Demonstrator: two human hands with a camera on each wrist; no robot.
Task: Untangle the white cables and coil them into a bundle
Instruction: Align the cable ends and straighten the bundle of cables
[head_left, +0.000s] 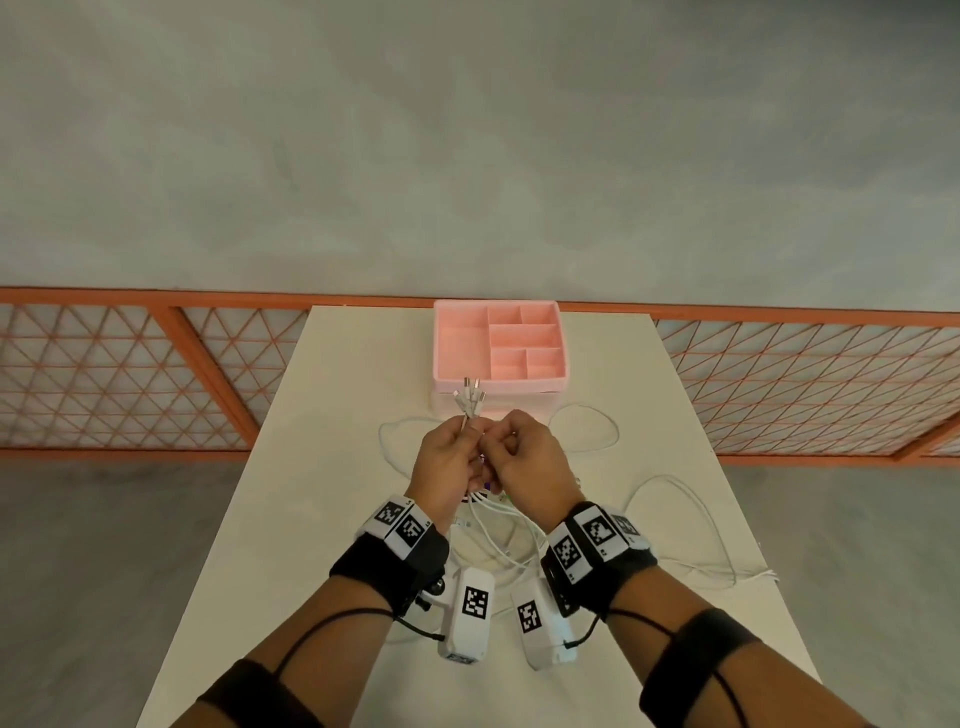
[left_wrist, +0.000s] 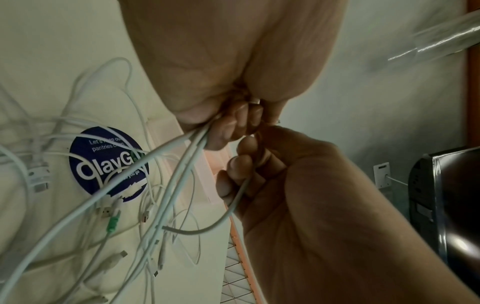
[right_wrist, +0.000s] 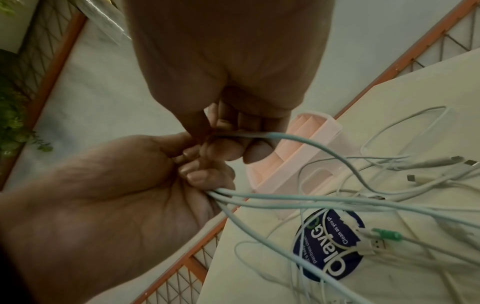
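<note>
Several white cables (head_left: 691, 525) lie tangled on a cream table (head_left: 332, 519). Both hands are raised over the middle of it, close together. My left hand (head_left: 465, 441) grips a bunch of cable ends (left_wrist: 192, 142), and their metal connectors (head_left: 470, 394) stick up above the fist. My right hand (head_left: 506, 441) pinches a single cable (right_wrist: 249, 134) between thumb and fingers, right beside the left fist (right_wrist: 202, 176). The held strands (right_wrist: 285, 197) hang down to the loose tangle (left_wrist: 155, 216) below the wrists.
A pink compartment organiser (head_left: 519, 385) stands at the table's far end, just beyond the hands. A round blue sticker (right_wrist: 330, 246) sits under the tangle, with a green plug (right_wrist: 387, 234) on it. An orange mesh railing (head_left: 130, 374) runs behind the table.
</note>
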